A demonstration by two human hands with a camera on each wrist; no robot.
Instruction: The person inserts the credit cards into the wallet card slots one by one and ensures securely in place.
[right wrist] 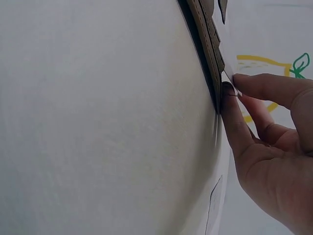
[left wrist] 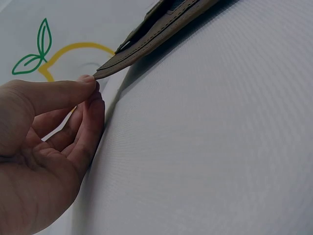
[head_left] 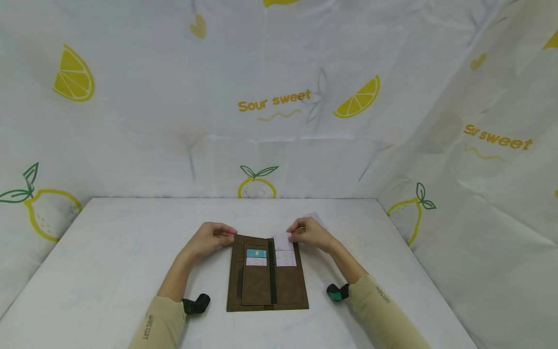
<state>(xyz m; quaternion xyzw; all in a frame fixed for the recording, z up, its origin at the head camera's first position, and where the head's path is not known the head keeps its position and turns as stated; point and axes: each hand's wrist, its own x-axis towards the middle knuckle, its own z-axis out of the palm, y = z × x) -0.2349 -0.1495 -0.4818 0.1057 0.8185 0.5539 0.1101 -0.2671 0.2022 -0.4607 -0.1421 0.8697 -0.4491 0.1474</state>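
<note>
A brown wallet (head_left: 257, 286) lies spread out on the white table. My left hand (head_left: 212, 240) pinches its upper left corner between thumb and fingertips, and in the left wrist view that corner (left wrist: 110, 68) is lifted a little. With thumb and fingers, my right hand (head_left: 311, 232) pinches a pale card (head_left: 282, 241) at the top of the wallet's right side. Below it two more pale cards (head_left: 286, 262) show in the right slots. On the left flap sit a blue card (head_left: 256, 253) and a pale card (head_left: 256, 261).
Another pale card (head_left: 315, 219) lies on the table behind the right hand, partly hidden by it. The white table (head_left: 109, 271) meets a lemon-printed cloth (head_left: 152, 97) at the back and right. Black wrist cameras (head_left: 197, 304) sit on both forearms.
</note>
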